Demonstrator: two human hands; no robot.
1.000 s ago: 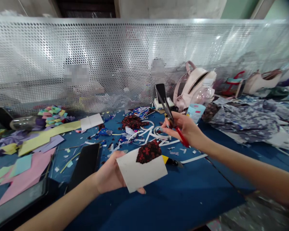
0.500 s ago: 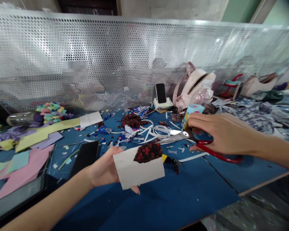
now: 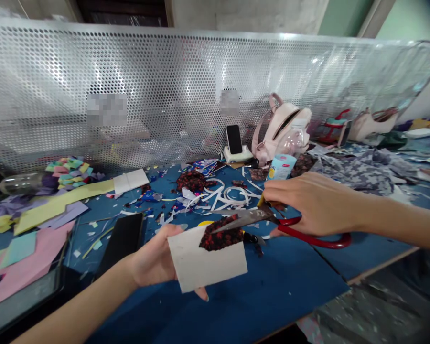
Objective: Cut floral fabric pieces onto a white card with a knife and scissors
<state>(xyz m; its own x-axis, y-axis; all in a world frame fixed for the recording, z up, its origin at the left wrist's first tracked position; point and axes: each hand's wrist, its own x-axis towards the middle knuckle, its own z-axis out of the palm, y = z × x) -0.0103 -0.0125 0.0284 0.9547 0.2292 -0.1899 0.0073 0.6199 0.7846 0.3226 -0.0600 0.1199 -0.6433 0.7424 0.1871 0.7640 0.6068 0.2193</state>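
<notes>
A white card (image 3: 211, 272) is held up above a blue tabletop (image 3: 215, 317), with a piece of dark fabric with red flowers (image 3: 215, 242) against its upper right part. The person's left hand (image 3: 157, 260) supports the card from its left side: the thumb rests by the upper left corner, one fingertip shows under the lower edge, and the other fingers are hidden behind, so how tightly they press cannot be told. The right hand (image 3: 308, 200), to the right of the card, is curled round red-handled scissors (image 3: 247, 220). Their blades are parted and point left; one crosses in front of the fabric and the other reaches past its top edge. Whether the metal touches the cloth cannot be told.

Below the card, plain blue surface runs to the table's front edge, which slants up toward the right. A dark seam crosses the surface to the card's right. A yellow-and-black tool (image 3: 251, 238) sits just beside the card's upper right corner, partly hidden. Left of the card lies a black phone (image 3: 123, 241), near the left wrist. Beyond the card are curled white strips (image 3: 232, 196) among scraps, and behind those a perforated metal screen (image 3: 165, 95) closes off the far side.
</notes>
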